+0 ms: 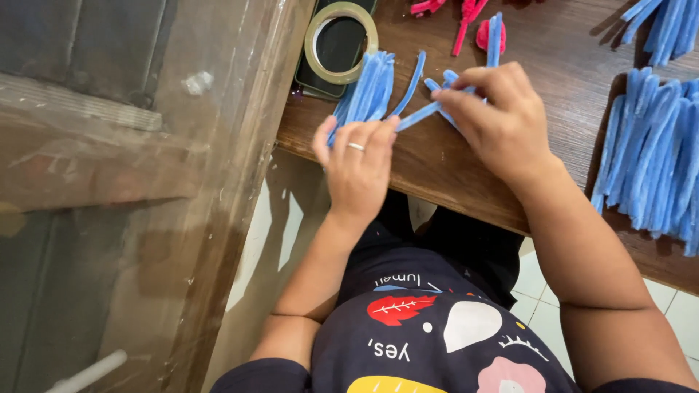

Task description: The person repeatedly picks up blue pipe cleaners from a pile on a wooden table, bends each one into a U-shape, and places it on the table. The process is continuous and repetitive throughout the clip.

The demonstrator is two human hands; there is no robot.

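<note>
- The left hand (357, 164) and right hand (499, 116) are close together, each pinching an end of one blue pipe cleaner (419, 116) above the wooden table (437, 167); the right fingertips hide its far end.
- A small bundle of blue pipe cleaners (368, 87) lies just beyond the left hand.
- A tape roll (313, 40) rests on a dark phone (309, 80), partly cut off.
- A large blue pile (652, 160) runs off the right edge.
- Pink pieces (466, 18) at the top edge are too cropped to identify.
</note>
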